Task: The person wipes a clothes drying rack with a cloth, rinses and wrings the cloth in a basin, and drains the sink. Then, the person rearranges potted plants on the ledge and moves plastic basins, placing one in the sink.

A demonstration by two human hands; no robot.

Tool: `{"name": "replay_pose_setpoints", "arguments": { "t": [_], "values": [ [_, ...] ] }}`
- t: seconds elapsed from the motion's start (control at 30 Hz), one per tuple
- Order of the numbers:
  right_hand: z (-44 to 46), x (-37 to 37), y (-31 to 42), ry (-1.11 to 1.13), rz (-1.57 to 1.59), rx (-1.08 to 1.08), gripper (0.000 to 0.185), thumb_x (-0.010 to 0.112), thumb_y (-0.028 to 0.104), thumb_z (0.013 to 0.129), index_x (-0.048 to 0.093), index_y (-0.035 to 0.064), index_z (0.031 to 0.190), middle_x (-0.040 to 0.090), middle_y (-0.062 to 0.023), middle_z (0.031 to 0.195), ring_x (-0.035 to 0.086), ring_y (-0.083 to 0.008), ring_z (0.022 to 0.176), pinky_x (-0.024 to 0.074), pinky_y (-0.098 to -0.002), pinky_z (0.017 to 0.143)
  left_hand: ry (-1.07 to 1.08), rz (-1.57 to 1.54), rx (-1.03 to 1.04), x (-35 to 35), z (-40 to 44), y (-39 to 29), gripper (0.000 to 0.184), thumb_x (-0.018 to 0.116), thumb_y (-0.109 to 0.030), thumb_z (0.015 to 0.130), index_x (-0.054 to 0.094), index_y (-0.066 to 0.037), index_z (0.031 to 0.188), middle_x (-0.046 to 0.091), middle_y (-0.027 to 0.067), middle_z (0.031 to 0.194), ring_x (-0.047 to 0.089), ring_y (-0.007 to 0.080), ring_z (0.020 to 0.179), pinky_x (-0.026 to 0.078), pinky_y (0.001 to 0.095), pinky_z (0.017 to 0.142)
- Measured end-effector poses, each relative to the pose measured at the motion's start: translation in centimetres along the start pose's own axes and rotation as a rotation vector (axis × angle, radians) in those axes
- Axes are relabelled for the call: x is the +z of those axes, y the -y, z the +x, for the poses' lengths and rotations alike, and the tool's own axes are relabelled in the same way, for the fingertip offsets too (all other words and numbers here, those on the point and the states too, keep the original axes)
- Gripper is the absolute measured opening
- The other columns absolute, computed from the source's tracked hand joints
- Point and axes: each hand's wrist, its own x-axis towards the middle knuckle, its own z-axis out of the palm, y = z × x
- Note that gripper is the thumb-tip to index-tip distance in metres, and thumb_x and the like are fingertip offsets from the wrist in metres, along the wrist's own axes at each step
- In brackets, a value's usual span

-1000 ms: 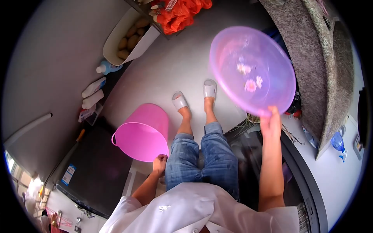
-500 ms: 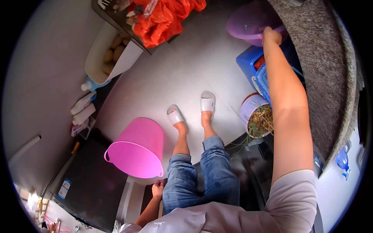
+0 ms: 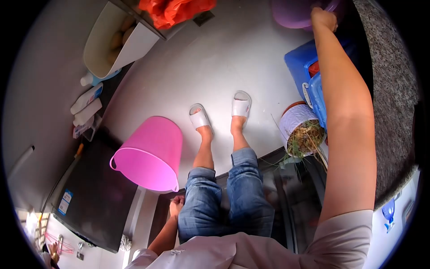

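Far out at the top right, my right hand [image 3: 323,19] is closed on the rim of a purple basin [image 3: 291,14]. The upper frame edge cuts off part of this basin. Below my outstretched arm stands a blue lidded bin [image 3: 298,62] with something red inside. My left hand [image 3: 176,206] hangs low beside my left thigh with its fingers curled in; no object shows in it. Nearest to that hand is a large pink bucket [image 3: 154,136], its mouth facing me.
A potted plant [image 3: 299,127] stands by the bin, next to a speckled stone counter [image 3: 394,98]. At left are a white container of potatoes [image 3: 139,49], several bottles [image 3: 87,98] and a black cabinet [image 3: 98,193]. An orange-red plastic bag [image 3: 177,11] lies at the top.
My right hand has reached farther out with the purple basin, which now shows less at the top edge. The whole view has shifted, with most floor objects higher in it. My left hand stays low.
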Motion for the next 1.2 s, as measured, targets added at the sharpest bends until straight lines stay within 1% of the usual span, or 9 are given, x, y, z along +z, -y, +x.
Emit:
{"name": "replay_pose_setpoints", "arguments": {
  "t": [0.07, 0.27, 0.4, 0.6, 0.8, 0.93, 1.03, 1.13, 1.2],
  "values": [
    [-3.4, -2.5, 1.8, 0.046, 0.011, 0.048, 0.06, 0.059, 0.03, 0.082, 0.055, -0.0065, 0.13, 0.063, -0.0311, 0.118, 0.061, -0.044, 0.114, 0.0476, -0.0423, 0.099, -0.004, 0.005, -0.017, 0.1, -0.3, -0.4, 0.016, 0.061, -0.018, 0.094, 0.069, -0.004, 0.094, 0.07, 0.0046, 0.081, 0.063, 0.0117, 0.075, 0.05, 0.0291, 0.073],
    [-6.1, -3.2, -1.5, -0.047, -0.118, -0.133, 0.091, 0.058, 0.032, 0.084, 0.009, 0.0007, 0.154, 0.045, -0.0454, 0.13, 0.059, -0.048, 0.115, 0.0457, -0.046, 0.102, -0.019, -0.016, -0.029, 0.6, 0.2, 0.2, 0.015, 0.062, -0.019, 0.092, 0.07, -0.006, 0.093, 0.072, 0.0063, 0.082, 0.065, 0.0122, 0.077, 0.051, 0.0295, 0.075],
    [-10.5, -5.9, -3.3, -0.031, -0.097, -0.118, 0.089, 0.059, 0.029, 0.084, 0.011, -0.0007, 0.153, 0.037, -0.0493, 0.134, 0.056, -0.0525, 0.115, 0.0435, -0.0496, 0.103, -0.041, 0.121, -0.033, 0.0, -0.2, -1.8, 0.017, 0.062, -0.022, 0.092, 0.07, -0.007, 0.092, 0.072, 0.0077, 0.083, 0.068, 0.0161, 0.078, 0.052, 0.0318, 0.074],
    [-18.4, -10.4, -6.6, 0.098, 0.26, -0.046, 0.077, 0.06, 0.019, 0.081, 0.028, -0.0044, 0.148, 0.047, -0.0401, 0.133, 0.058, -0.0501, 0.113, 0.0438, -0.0463, 0.103, -0.05, 0.21, 0.037, -1.1, 1.0, -1.7, 0.022, 0.06, -0.029, 0.091, 0.072, -0.01, 0.091, 0.072, 0.0113, 0.083, 0.07, 0.0253, 0.079, 0.052, 0.037, 0.074],
    [-29.8, -17.7, -10.6, 0.373, 1.019, 0.423, 0.05, 0.054, 0.003, 0.085, 0.047, -0.0039, 0.134, 0.061, -0.0158, 0.113, 0.065, -0.0222, 0.086, 0.0549, -0.0316, 0.059, -0.042, 0.118, 0.1, -1.8, 2.6, -0.2, 0.023, 0.062, -0.03, 0.089, 0.072, -0.009, 0.091, 0.071, 0.013, 0.083, 0.07, 0.027, 0.08, 0.052, 0.0381, 0.074],
    [-37.4, -29.0, -13.6, 0.57, 0.976, 0.619, 0.05, 0.055, 0.006, 0.086, 0.044, -0.0012, 0.135, 0.057, -0.0139, 0.109, 0.066, -0.0267, 0.086, 0.06, -0.0392, 0.056, -0.053, 0.117, 0.128, -3.3, 2.4, -1.5, 0.021, 0.063, -0.027, 0.089, 0.072, -0.009, 0.093, 0.071, 0.0156, 0.083, 0.069, 0.028, 0.08, 0.051, 0.0382, 0.074],
    [-39.9, -38.7, -14.3, 0.675, 1.01, 0.706, 0.054, 0.057, 0.002, 0.086, 0.041, -0.0048, 0.137, 0.063, -0.0163, 0.094, 0.064, -0.0258, 0.057, 0.0558, -0.0381, 0.053, 0.007, 0.03, 0.169, -4.9, 2.9, -1.8, 0.018, 0.063, -0.021, 0.089, 0.072, -0.006, 0.094, 0.071, 0.0126, 0.083, 0.067, 0.0238, 0.079, 0.05, 0.0375, 0.075],
    [-40.9, -47.3, -13.7, 0.744, 0.987, 0.706, 0.08, 0.057, 0.003, 0.084, 0.017, -0.0029, 0.153, 0.064, -0.0247, 0.11, 0.063, -0.0266, 0.055, 0.0551, -0.0371, 0.053, 0.016, -0.06, 0.201, -6.1, 4.0, -2.7, 0.016, 0.062, -0.016, 0.089, 0.071, -0.004, 0.092, 0.07, 0.0086, 0.08, 0.064, 0.0194, 0.075, 0.049, 0.0361, 0.071],
    [-41.0, -51.7, -13.0, 0.641, 0.958, 0.669, 0.078, 0.052, 0.004, 0.084, 0.017, 0.0005, 0.154, 0.063, -0.033, 0.114, 0.062, -0.0247, 0.049, 0.0527, -0.0341, 0.047, 0.004, -0.002, 0.158, -8.0, 2.8, -5.9, 0.014, 0.062, -0.014, 0.089, 0.071, -0.003, 0.091, 0.067, 0.0058, 0.078, 0.061, 0.0157, 0.071, 0.048, 0.0341, 0.067]
  ]
}}
